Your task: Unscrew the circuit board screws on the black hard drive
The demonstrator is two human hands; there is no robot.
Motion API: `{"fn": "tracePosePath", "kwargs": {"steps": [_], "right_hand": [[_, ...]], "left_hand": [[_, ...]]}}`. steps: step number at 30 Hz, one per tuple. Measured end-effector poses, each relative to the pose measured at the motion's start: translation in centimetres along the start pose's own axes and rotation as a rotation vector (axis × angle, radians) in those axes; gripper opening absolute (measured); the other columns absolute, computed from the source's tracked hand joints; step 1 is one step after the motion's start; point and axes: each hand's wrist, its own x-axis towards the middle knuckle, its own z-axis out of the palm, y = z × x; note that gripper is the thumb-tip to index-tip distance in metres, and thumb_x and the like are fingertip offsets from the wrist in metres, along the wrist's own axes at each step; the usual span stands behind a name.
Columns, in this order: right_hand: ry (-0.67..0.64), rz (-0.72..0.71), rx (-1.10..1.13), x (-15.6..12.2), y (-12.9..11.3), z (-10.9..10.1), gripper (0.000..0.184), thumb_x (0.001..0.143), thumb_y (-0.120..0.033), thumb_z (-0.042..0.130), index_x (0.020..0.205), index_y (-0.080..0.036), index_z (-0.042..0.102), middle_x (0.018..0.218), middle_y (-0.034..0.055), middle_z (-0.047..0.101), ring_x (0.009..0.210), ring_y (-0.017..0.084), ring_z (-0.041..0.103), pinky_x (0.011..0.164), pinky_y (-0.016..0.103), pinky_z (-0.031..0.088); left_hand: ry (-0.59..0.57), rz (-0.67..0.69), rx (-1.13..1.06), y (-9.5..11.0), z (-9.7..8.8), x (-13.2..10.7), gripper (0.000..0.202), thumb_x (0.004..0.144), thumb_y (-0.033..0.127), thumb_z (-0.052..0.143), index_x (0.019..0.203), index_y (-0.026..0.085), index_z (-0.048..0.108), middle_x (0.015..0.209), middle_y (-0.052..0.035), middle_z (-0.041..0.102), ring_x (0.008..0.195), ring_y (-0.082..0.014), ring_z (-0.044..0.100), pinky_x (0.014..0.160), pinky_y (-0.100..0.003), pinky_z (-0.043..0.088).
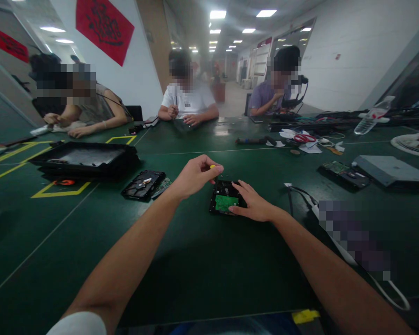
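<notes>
A hard drive lies on the green table in front of me, its green circuit board facing up. My left hand is closed in a pinch on a screwdriver, of which a bit of yellow handle shows. It stands over the drive's far left corner; the tip is too small to make out. Holding the drive from the right is my right hand, thumb over the circuit board and fingers along the far right edge. Left of my left hand lies another opened drive with small loose parts on it.
Black trays are stacked at the left. To the right are another drive, a grey metal box and a cable. A water bottle stands farther back. Several people sit across the table.
</notes>
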Motion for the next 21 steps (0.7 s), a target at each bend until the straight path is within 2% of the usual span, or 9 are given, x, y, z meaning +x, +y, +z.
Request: {"fn": "tracePosePath", "kwargs": {"steps": [4,8,12,15,21], "right_hand": [[-0.008,0.016,0.001,-0.10,-0.18,-0.08,0.123,0.086,-0.093,0.056,0.176,-0.019,0.018,0.183,0.0187,0.005,0.169,0.042,0.002,0.135,0.062,0.011],[-0.008,-0.004,-0.004,-0.12,-0.21,-0.10,0.123,0.087,-0.092,0.055,0.176,-0.018,0.016,0.183,0.0197,0.005,0.169,0.041,0.001,0.135,0.061,0.011],[-0.005,-0.007,-0.005,-0.08,-0.10,-0.07,0.124,0.086,-0.093,0.055,0.176,-0.019,0.016,0.183,0.0193,0.006,0.169,0.042,0.002,0.135,0.061,0.010],[0.001,0.001,0.002,-0.08,-0.03,-0.05,0.123,0.085,-0.093,0.056,0.177,-0.023,0.015,0.184,0.0167,0.006,0.169,0.043,0.002,0.135,0.063,0.010],[0.003,-0.008,-0.007,-0.10,-0.12,-0.02,0.122,0.087,-0.093,0.055,0.176,-0.019,0.016,0.183,0.0201,0.006,0.169,0.042,0.003,0.135,0.062,0.011]], "left_hand": [[-0.060,0.006,-0.091,-0.05,0.09,0.03,0.032,0.094,0.043,0.077,0.103,0.017,0.063,0.101,-0.0108,0.078,0.093,-0.0205,0.074,0.068,-0.028,0.059],[-0.122,0.039,-0.075,-0.03,-0.18,0.10,0.028,0.100,0.044,0.070,0.105,0.016,0.069,0.100,-0.0087,0.076,0.093,-0.0193,0.072,0.070,-0.028,0.058],[-0.154,-0.035,-0.203,-0.32,-0.41,0.27,0.032,0.105,0.045,0.059,0.104,0.017,0.074,0.104,-0.0103,0.074,0.099,-0.0214,0.071,0.074,-0.030,0.061],[-0.152,-0.064,-0.264,-0.36,-0.49,0.31,0.028,0.102,0.041,0.061,0.105,0.017,0.074,0.105,-0.0107,0.073,0.102,-0.0227,0.071,0.078,-0.033,0.063],[-0.029,0.048,0.043,-0.47,-0.60,0.31,0.036,0.100,0.052,0.067,0.109,0.018,0.073,0.096,-0.0055,0.069,0.084,-0.0172,0.067,0.067,-0.026,0.061]]}}
